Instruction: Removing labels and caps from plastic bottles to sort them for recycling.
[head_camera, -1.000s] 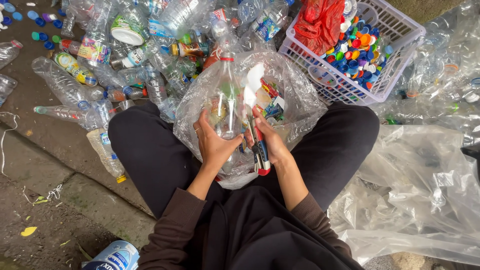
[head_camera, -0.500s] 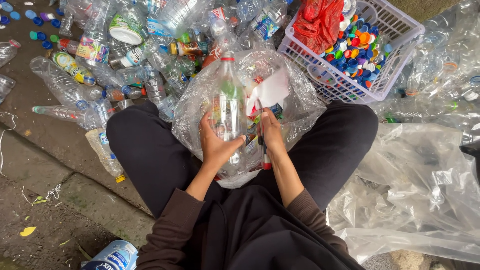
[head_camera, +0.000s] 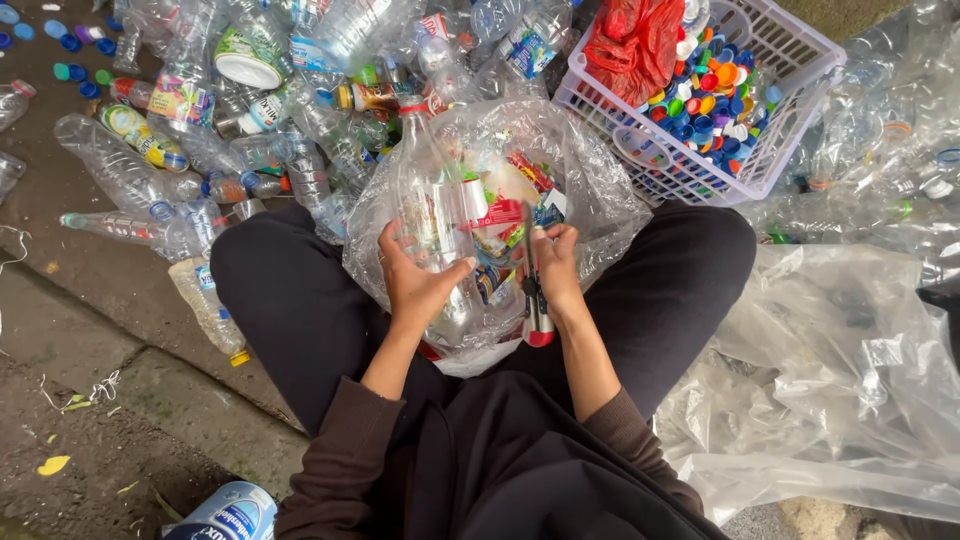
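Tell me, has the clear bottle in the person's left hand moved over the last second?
Yes. The clear bottle in the left hand stands more upright and has shifted left, away from the white basket.

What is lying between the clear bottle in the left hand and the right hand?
In the head view, torn coloured labels in the clear bag lie between bottle and right hand.
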